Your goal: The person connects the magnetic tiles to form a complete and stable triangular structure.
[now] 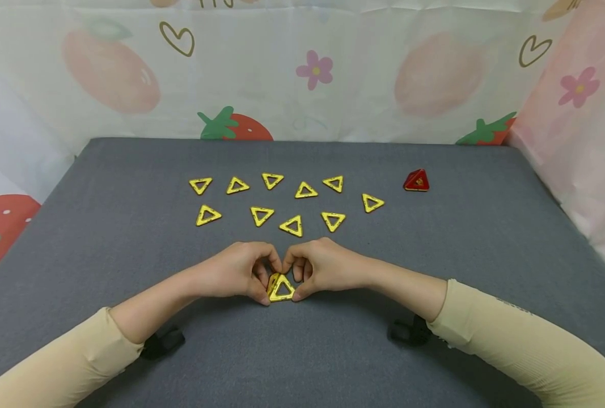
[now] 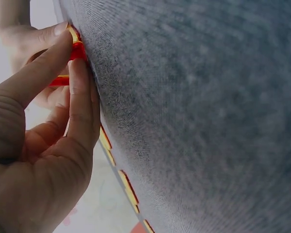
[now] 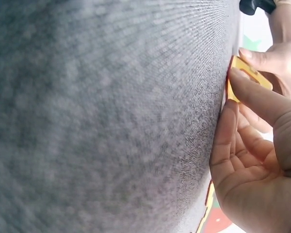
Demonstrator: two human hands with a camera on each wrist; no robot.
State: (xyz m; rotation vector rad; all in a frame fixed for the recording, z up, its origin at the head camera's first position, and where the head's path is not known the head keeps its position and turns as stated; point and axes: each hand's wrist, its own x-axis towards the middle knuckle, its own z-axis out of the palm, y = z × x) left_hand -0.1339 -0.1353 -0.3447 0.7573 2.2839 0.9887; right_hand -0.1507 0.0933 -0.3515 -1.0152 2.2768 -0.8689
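Near the front middle of the table, several yellow triangular magnetic tiles lean together in a small pyramid shape. My left hand grips its left side, thumb low at the front and fingers curled behind. From the right, my right hand pinches the other side, thumb at the lower front corner. The index fingertips of both hands meet close above the peak. In the left wrist view, the tiles' red edges show between thumb and fingers. The right wrist view has a yellow tile face beside the thumb. The pyramid's back is hidden.
Beyond the hands, several flat yellow triangular tiles lie scattered in two loose rows on the grey table. A finished-looking red pyramid stands at the back right. A printed curtain hangs behind the table.
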